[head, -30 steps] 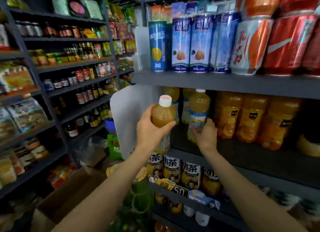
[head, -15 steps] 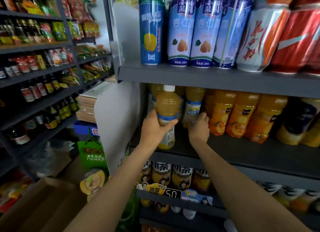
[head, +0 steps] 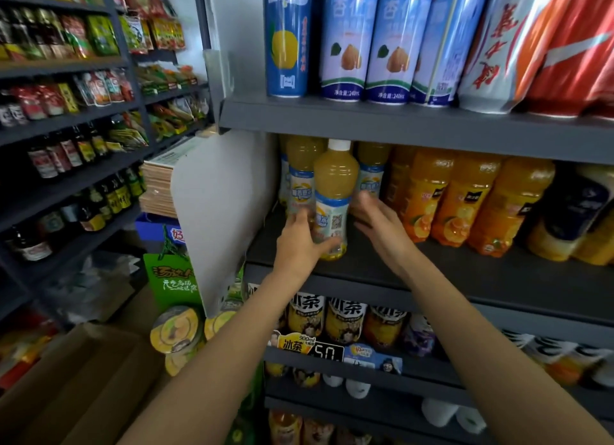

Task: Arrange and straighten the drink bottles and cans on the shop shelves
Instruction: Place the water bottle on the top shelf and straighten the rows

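**Inspector:** Your bottle (head: 334, 198) is a clear plastic one with a white cap, cloudy yellow juice, and a blue-and-white label with a QR code facing you. It stands upright on the middle shelf (head: 448, 278), near its left end and forward of the row behind, a little back from the front edge.

**Operator:** And my hands?

**Inspector:** Your left hand (head: 300, 245) is wrapped around the lower part of the bottle, thumb across the base at the front, fingers round the left side. Your right hand (head: 378, 227) is just beside the bottle on its right, fingers spread and loosely extended, holding nothing. Whether it touches the bottle, I cannot tell.

**Operator:** What's around it?

**Inspector:** Directly behind stand matching yellow bottles (head: 304, 175), close together. To your right along the same shelf run orange juice bottles (head: 461, 198), shoulder to shoulder. A white side panel (head: 226, 208) closes the shelf's left end, near your left wrist. The upper shelf (head: 398, 122) sits just over the cap; it carries tall blue cans (head: 345, 39), with a white-and-orange can (head: 491, 52) leaning at its right. On the lower shelf, iced tea bottles (head: 345, 318) stand behind a price tag (head: 327, 351) on the front edge. A cardboard box (head: 76, 378) lies on the floor at your left.
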